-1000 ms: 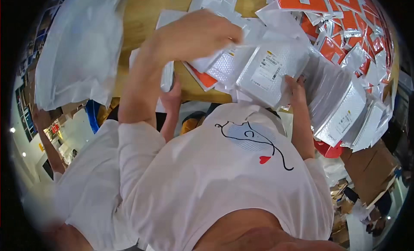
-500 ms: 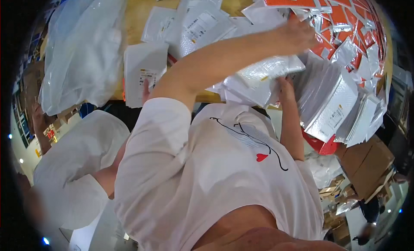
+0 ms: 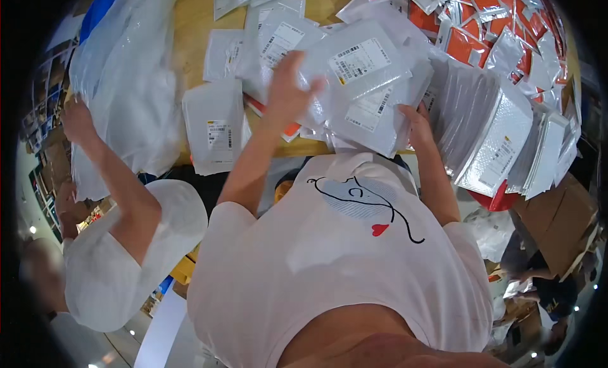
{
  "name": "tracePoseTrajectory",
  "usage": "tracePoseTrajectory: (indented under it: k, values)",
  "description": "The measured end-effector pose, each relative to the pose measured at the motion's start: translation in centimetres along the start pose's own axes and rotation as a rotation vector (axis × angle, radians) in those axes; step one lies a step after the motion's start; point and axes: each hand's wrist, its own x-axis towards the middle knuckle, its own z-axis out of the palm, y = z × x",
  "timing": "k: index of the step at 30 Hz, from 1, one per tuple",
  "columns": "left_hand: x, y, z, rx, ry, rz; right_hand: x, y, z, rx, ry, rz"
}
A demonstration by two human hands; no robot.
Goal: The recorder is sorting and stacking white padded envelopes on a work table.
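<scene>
Several white bubble mailers lie overlapped in front of me. My right hand (image 3: 419, 129) grips the right edge of a labelled bubble mailer (image 3: 351, 129), thumb on top. Another bubble mailer (image 3: 386, 42), its white barcode label up, overlaps the far side of that one. To the left, my left hand (image 3: 290, 93) hovers by the mailers' left edges with thumb and fingers apart, slightly blurred, nothing visible in it. Beyond that hand lies a labelled mailer (image 3: 284, 44). Nearer, on its left, a pale stack of mailers (image 3: 218, 112) rests at the table's front edge.
A long row of mailers (image 3: 472, 115) leans on the right. Orange-and-white packets (image 3: 468, 46) are heaped behind it. A large translucent plastic bag (image 3: 123, 83) covers the left of the wooden table (image 3: 193, 26); a co-worker's hand (image 3: 78, 120) touches it. A cardboard box (image 3: 557, 222) stands at lower right.
My left arm has drawn back from the orange packets at the right to the middle left. A labelled mailer now lies atop the pile. The co-worker's arm has come onto the plastic bag.
</scene>
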Motion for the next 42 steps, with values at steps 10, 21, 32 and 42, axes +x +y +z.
tracePoseTrajectory:
  k: [10, 21, 32, 42]
  values:
    - [2.8, 4.6, 5.9, 0.559, -0.193, 0.406, 1.0, 0.5, -0.4, -0.093, 0.012, -0.001]
    - [0.9, 1.3, 2.2, 0.251, -0.265, 0.985, 1.3, 0.5, -2.2, 0.352, 0.023, 0.128]
    - [5.4, -6.9, 3.9, 0.116, 0.237, 0.496, -0.5, -1.5, -0.2, -0.262, 0.008, 0.118]
    - [6.3, -18.2, -4.0, 0.321, -0.069, -0.510, 0.7, -0.2, -1.6, -0.147, 0.020, 0.108]
